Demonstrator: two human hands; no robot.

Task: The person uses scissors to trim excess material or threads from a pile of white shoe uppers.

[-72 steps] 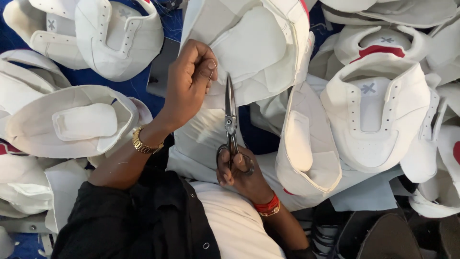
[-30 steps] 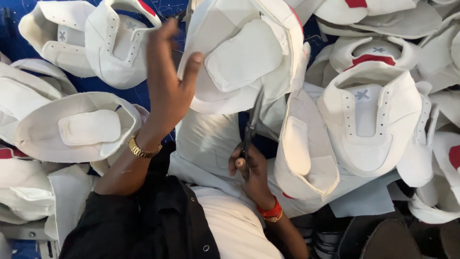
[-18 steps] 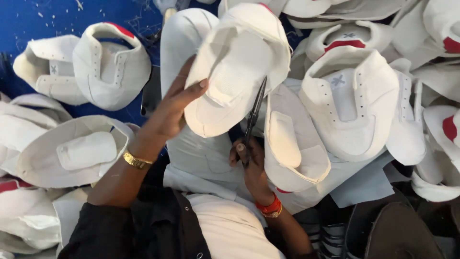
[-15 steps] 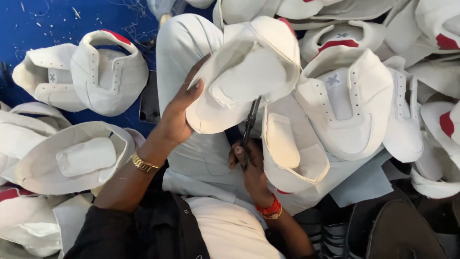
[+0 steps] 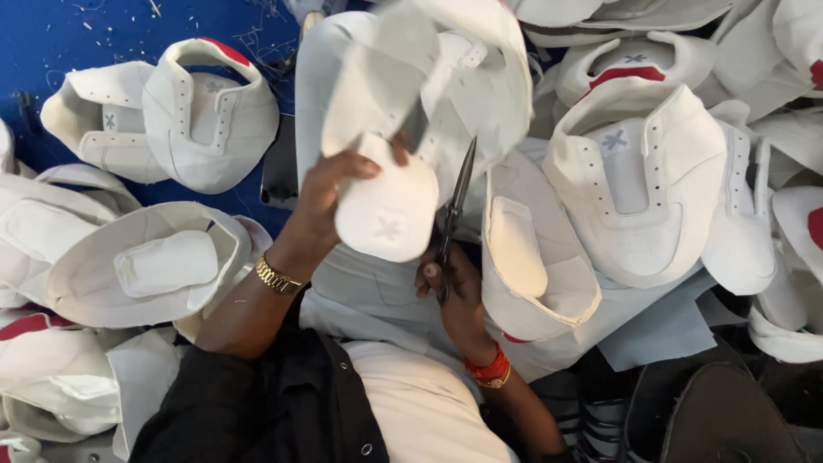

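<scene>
Left hand [image 5: 330, 201] clamped on white upper [image 5: 390, 206], centre frame; right hand [image 5: 454, 287] gripping scissors [image 5: 454, 210], blades up, just beside upper.

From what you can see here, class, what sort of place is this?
Probably a shoe-making workshop: white shoe uppers lie piled all around, the right hand holds scissors, and thread scraps litter the blue surface.

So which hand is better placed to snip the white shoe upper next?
Right, probably. The right hand grips the scissors, blades pointing up beside the white shoe upper, while the left hand is busy holding that upper up.
</scene>
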